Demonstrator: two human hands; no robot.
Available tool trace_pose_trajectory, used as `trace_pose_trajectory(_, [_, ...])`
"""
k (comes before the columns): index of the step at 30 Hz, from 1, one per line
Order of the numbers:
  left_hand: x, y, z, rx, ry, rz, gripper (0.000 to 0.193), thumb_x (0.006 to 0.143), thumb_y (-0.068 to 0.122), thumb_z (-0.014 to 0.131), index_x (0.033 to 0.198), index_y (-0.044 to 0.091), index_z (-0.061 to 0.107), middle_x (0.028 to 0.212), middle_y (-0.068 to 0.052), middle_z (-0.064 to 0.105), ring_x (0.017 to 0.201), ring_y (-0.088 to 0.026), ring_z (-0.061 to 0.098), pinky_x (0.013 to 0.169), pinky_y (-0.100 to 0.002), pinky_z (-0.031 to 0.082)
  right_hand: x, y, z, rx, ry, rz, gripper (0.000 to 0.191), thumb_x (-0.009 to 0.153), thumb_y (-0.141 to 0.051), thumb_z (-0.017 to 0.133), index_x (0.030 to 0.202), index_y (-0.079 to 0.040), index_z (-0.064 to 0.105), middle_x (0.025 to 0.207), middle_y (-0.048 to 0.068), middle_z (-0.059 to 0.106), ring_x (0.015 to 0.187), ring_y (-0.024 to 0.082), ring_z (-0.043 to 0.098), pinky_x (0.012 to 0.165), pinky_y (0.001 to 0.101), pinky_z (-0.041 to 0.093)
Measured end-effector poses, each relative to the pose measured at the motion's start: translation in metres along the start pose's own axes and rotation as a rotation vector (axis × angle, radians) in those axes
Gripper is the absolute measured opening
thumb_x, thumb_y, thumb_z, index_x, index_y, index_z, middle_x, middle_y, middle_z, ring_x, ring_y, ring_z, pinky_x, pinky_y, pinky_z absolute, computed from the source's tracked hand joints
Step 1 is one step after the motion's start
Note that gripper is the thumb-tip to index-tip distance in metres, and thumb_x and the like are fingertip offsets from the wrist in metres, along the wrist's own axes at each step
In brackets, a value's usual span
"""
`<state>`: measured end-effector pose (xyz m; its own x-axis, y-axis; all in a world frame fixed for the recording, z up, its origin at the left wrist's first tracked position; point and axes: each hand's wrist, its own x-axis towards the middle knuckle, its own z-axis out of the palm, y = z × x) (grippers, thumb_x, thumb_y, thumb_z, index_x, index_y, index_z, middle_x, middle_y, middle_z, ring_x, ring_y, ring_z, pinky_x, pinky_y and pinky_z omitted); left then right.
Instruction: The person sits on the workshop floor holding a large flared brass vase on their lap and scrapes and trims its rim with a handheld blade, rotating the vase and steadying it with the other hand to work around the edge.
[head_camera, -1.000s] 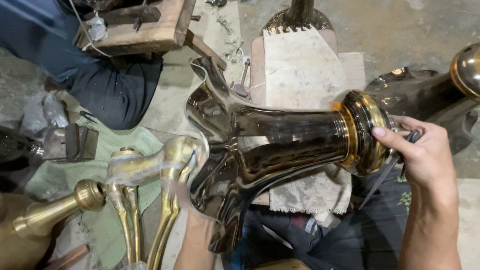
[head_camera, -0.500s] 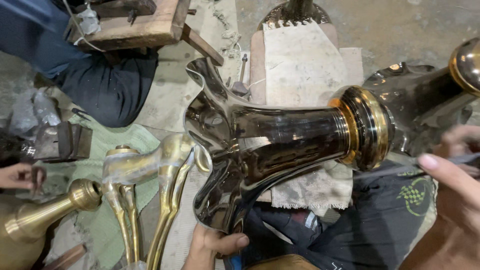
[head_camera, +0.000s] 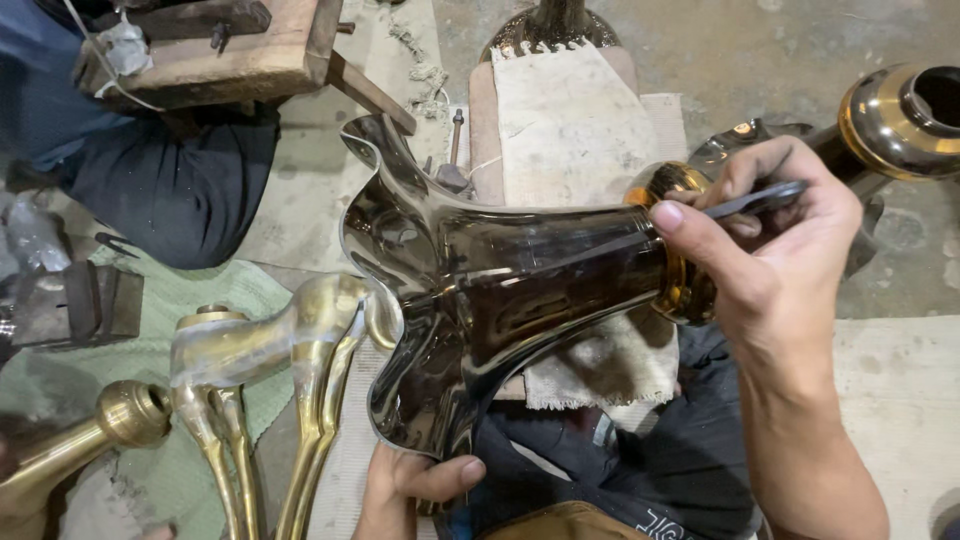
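Observation:
A large polished brass piece (head_camera: 500, 290) with a flared, lobed base and a gold ring at its neck lies across a cloth-covered block (head_camera: 560, 130). My left hand (head_camera: 415, 485) grips the lower lobe of the flared base from below. My right hand (head_camera: 770, 260) is at the gold ring and pinches a thin flat dark metal tool (head_camera: 755, 200) between thumb and fingers, its tip lying along the neck.
Other brass parts lie at the lower left (head_camera: 270, 380) on a green cloth (head_camera: 150, 300). A second brass tube end (head_camera: 900, 115) sits at the upper right. Another person in dark trousers (head_camera: 170, 180) sits at the upper left beside a wooden block (head_camera: 230, 50).
My right hand left the gold ring, dropped to the lower right, then came back up holding the thin tool against the neck. My left hand shifted along the lower lobe.

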<state>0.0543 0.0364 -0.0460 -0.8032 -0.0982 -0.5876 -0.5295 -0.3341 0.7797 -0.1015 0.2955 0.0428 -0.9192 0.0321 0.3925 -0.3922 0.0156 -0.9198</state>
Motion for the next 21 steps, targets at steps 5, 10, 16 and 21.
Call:
trace_pose_trajectory(5, [0.023, 0.005, -0.008, 0.242, -0.306, 0.425, 0.084, 0.061, 0.023, 0.080, 0.138, -0.003, 0.060, 0.131, -0.015, 0.071, 0.122, -0.027, 0.065, 0.108, -0.037, 0.046, -0.003, 0.000, 0.005, -0.163, 0.006, 0.003, 0.036, 0.086, -0.010, 0.090, 0.094, -0.006, 0.056, 0.086, 0.002, 0.064, 0.069, 0.002, 0.049, 0.065, 0.0154, 0.040])
trace_pose_trajectory(10, [0.045, -0.023, -0.022, 0.198, -0.399, 0.595, 0.084, 0.067, 0.032, 0.082, 0.139, -0.006, 0.061, 0.137, -0.018, 0.069, 0.130, -0.033, 0.061, 0.114, -0.040, 0.043, -0.005, 0.005, 0.015, -0.240, -0.045, -0.067, 0.035, 0.090, -0.012, 0.089, 0.093, -0.005, 0.055, 0.093, 0.004, 0.067, 0.077, 0.003, 0.057, 0.070, 0.0164, 0.047])
trace_pose_trajectory(16, [0.072, -0.030, -0.029, 0.370, -0.546, 0.786, 0.080, 0.074, 0.038, 0.081, 0.139, -0.003, 0.060, 0.136, -0.016, 0.068, 0.126, -0.030, 0.062, 0.108, -0.041, 0.051, -0.006, 0.014, 0.020, -0.304, -0.073, -0.135, 0.035, 0.093, -0.009, 0.089, 0.092, -0.003, 0.055, 0.094, 0.004, 0.067, 0.083, 0.004, 0.059, 0.076, 0.0176, 0.050])
trace_pose_trajectory(21, [0.070, -0.022, -0.023, 0.323, -0.555, 0.784, 0.079, 0.075, 0.037, 0.082, 0.139, -0.004, 0.060, 0.136, -0.017, 0.067, 0.126, -0.030, 0.062, 0.108, -0.042, 0.052, -0.006, 0.017, 0.024, -0.359, -0.035, -0.135, 0.037, 0.091, -0.008, 0.091, 0.092, -0.002, 0.055, 0.093, 0.004, 0.067, 0.079, 0.003, 0.055, 0.071, 0.0175, 0.046])
